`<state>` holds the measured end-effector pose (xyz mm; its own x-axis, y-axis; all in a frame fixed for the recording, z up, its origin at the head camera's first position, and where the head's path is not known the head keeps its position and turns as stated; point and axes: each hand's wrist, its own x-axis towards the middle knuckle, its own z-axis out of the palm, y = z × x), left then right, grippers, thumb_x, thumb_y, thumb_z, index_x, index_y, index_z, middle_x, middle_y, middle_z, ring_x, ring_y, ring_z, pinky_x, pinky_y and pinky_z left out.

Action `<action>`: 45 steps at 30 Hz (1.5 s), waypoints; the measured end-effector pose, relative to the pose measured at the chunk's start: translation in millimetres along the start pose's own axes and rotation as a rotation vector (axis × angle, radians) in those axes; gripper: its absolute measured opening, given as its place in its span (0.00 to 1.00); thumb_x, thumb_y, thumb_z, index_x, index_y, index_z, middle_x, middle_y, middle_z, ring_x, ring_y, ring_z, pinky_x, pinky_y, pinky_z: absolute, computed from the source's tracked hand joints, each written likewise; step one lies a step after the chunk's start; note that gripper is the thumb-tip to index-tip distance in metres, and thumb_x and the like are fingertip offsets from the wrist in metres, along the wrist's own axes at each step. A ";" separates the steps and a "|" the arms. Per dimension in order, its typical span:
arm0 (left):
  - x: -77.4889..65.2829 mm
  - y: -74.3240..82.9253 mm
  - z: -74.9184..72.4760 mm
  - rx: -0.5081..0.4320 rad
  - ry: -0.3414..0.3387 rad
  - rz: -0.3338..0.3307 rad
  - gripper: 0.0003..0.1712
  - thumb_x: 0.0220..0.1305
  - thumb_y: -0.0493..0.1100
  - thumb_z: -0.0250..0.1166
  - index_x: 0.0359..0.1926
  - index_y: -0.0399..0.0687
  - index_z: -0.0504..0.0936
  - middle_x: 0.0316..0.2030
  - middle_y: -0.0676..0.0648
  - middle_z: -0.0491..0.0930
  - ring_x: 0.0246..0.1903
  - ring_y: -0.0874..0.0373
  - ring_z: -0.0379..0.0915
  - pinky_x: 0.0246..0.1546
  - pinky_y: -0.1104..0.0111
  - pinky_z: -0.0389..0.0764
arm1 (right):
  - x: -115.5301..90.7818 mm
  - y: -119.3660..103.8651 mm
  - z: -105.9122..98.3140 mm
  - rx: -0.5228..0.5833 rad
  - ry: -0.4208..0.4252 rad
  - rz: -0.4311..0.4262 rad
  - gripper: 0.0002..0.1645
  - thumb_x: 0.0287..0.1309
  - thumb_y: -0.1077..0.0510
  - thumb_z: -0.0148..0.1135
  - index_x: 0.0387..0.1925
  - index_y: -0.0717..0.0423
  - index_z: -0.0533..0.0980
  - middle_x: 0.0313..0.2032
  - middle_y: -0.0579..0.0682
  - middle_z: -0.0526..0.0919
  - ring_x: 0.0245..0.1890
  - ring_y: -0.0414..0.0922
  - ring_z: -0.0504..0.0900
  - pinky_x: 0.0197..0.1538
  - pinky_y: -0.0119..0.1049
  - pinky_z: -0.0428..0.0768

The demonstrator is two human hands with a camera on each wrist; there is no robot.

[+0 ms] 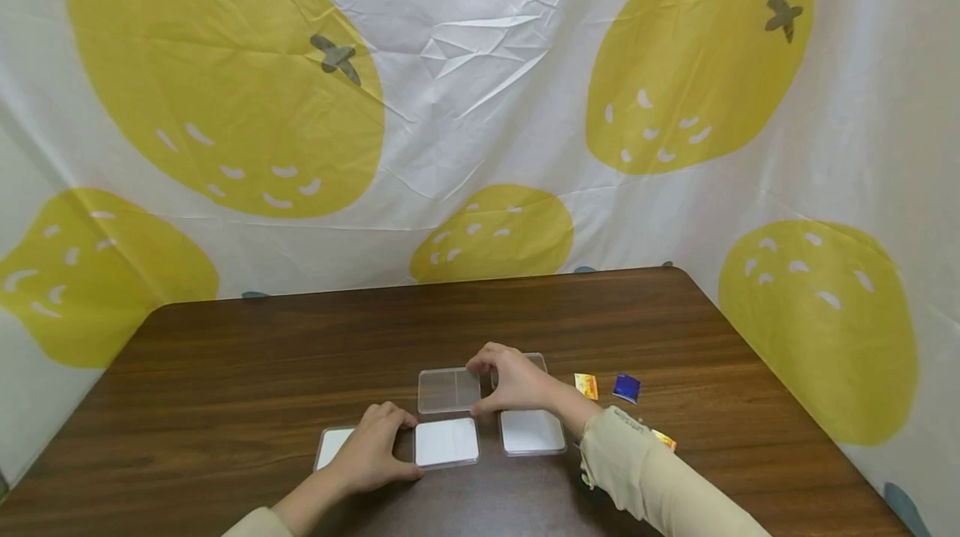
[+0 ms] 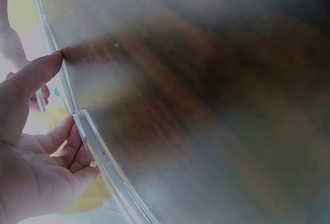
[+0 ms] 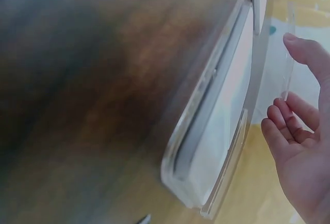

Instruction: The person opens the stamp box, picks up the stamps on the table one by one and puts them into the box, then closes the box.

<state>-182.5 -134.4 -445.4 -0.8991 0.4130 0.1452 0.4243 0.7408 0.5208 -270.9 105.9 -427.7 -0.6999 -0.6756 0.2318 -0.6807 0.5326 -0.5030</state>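
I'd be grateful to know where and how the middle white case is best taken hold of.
The middle white case is probably best pinched across its long edges near the left end, coming from the left: thumb on the near edge, fingers on the far. It lies flat and looks wider than deep, making that the shorter span, and the left hand is at that end.

Honestly can't tell if it's a home, an office or whatever, looks like a curtained-off tabletop corner: dark brown wood-grain table with rounded corners (image 1: 247, 370), plus a creased white fabric sheet with big yellow lemon-like prints (image 1: 480, 128) hanging behind and along the right.
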 end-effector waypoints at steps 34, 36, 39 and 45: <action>1.7 0.5 0.0 0.013 -0.001 0.003 0.31 0.31 0.50 0.76 0.38 0.39 0.78 0.34 0.49 0.72 0.38 0.54 0.64 0.38 0.60 0.69 | 28.3 3.4 4.3 0.023 -0.034 0.109 0.38 0.31 0.57 0.75 0.48 0.70 0.72 0.42 0.57 0.75 0.43 0.50 0.74 0.49 0.40 0.72; 1.6 0.9 -0.2 0.014 0.001 0.002 0.31 0.31 0.50 0.76 0.38 0.39 0.78 0.34 0.49 0.72 0.38 0.54 0.64 0.39 0.60 0.69 | 27.6 0.9 0.5 0.041 -0.035 0.110 0.39 0.31 0.58 0.75 0.49 0.69 0.72 0.43 0.58 0.74 0.45 0.51 0.74 0.49 0.41 0.72; 1.2 1.2 -0.6 0.009 -0.001 0.000 0.31 0.31 0.50 0.76 0.38 0.39 0.77 0.34 0.49 0.72 0.38 0.54 0.64 0.38 0.60 0.69 | 25.6 -4.1 -3.9 0.066 -0.045 0.109 0.38 0.34 0.58 0.74 0.50 0.68 0.71 0.45 0.58 0.74 0.46 0.51 0.74 0.50 0.43 0.71; 0.1 0.5 -3.0 0.000 0.001 -0.011 0.34 0.32 0.53 0.76 0.41 0.38 0.77 0.37 0.48 0.72 0.39 0.55 0.64 0.39 0.60 0.69 | 17.3 -17.7 -6.9 0.159 -0.045 0.081 0.35 0.40 0.58 0.71 0.51 0.68 0.70 0.46 0.59 0.74 0.47 0.54 0.73 0.51 0.46 0.71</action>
<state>-182.7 -135.6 -442.6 -0.9041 0.4037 0.1404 0.4140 0.7456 0.5221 -272.4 88.4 -409.1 -0.7379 -0.6581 0.1494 -0.5773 0.5010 -0.6447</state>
